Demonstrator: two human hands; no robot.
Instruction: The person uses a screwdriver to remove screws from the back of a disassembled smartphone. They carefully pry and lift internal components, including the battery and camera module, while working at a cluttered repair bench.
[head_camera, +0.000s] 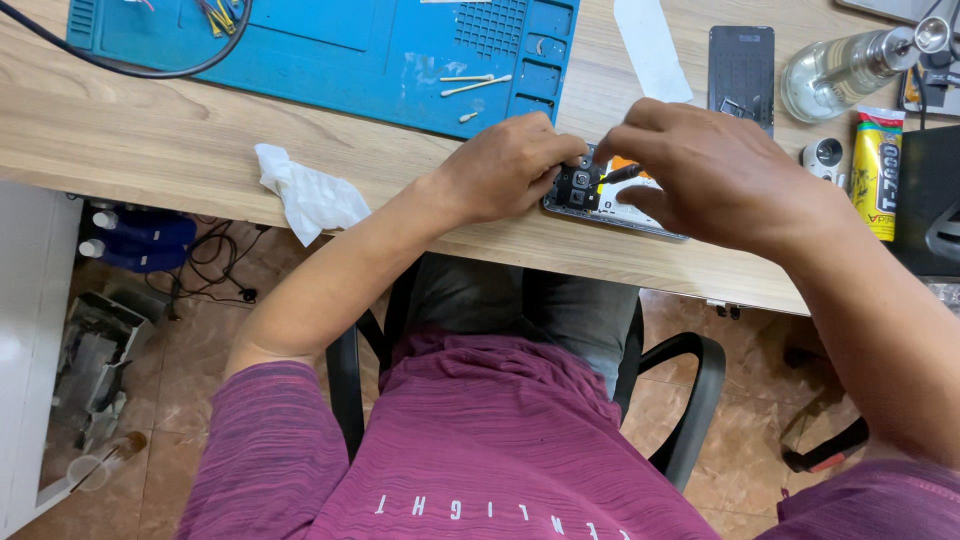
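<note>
- left hand (510, 165) pinches the top end of the open phone (600, 195).
- right hand (715, 175) holds a small tool (622, 174) right beside that pinch.
- a white tissue (305, 192) lies well away from the left hand's grip.

Both hands work over an opened phone (610, 205) lying near the table's (150, 140) front edge. The left hand (505, 165) pinches the phone's camera end; the right hand (715, 170) holds a thin dark tool (622, 174) to it. A crumpled tissue (305, 192) lies left of the phone, a blue mat (330, 50) behind it, a glue tube (877, 170) to its right.
</note>
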